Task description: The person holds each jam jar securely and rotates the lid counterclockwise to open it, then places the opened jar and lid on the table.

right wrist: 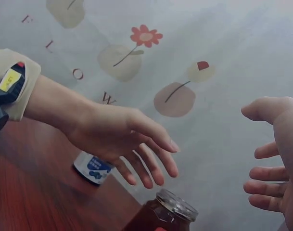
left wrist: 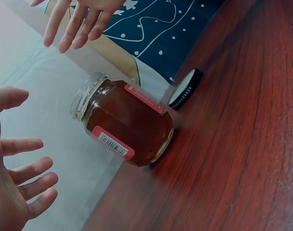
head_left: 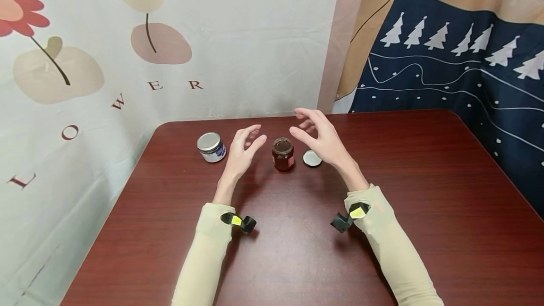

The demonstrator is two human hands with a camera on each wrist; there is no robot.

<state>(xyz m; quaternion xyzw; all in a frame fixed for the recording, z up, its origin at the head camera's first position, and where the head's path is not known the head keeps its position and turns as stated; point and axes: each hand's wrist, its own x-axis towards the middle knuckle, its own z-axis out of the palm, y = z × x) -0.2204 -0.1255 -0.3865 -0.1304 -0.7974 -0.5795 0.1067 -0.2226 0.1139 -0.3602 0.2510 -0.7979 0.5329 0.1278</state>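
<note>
An uncapped glass jar of dark red-brown contents (head_left: pixel 283 155) stands upright on the table between the two hands. To its left the left hand (head_left: pixel 242 151) hovers, fingers relaxed and apart, touching nothing. My right hand (head_left: pixel 320 138) is raised to the right of the jar, thumb and fingers spread, holding nothing. Just below the right hand a round lid (head_left: pixel 312 158) lies on the table, pale inside up. In the left wrist view the jar (left wrist: pixel 129 122) shows a red label with a barcode, and the lid (left wrist: pixel 185 89) has a black rim.
A second jar, with a silver lid and a blue and white label (head_left: pixel 211 147), stands left of the left hand. The dark red wooden table (head_left: pixel 280 249) reaches back to a white printed curtain (head_left: pixel 255 37) and a navy cloth with white trees (head_left: pixel 446 70).
</note>
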